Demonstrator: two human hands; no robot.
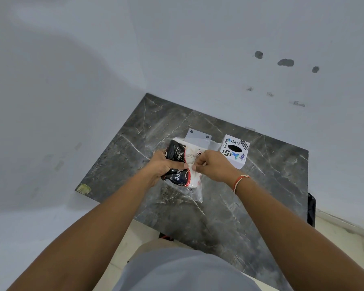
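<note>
head view: a yellowish sticker sits at the left corner of the dark marbled table. near the table's middle, the left hand curls its fingers round the dark printed end of a plastic-wrapped packet. whether the packet rests on the table or is lifted slightly is hard to tell. the right hand, a red-and-white thread at its wrist, pinches the clear wrapper over the packet's white part. just right of the packet stands a white box with stickers and a dark oval opening.
</note>
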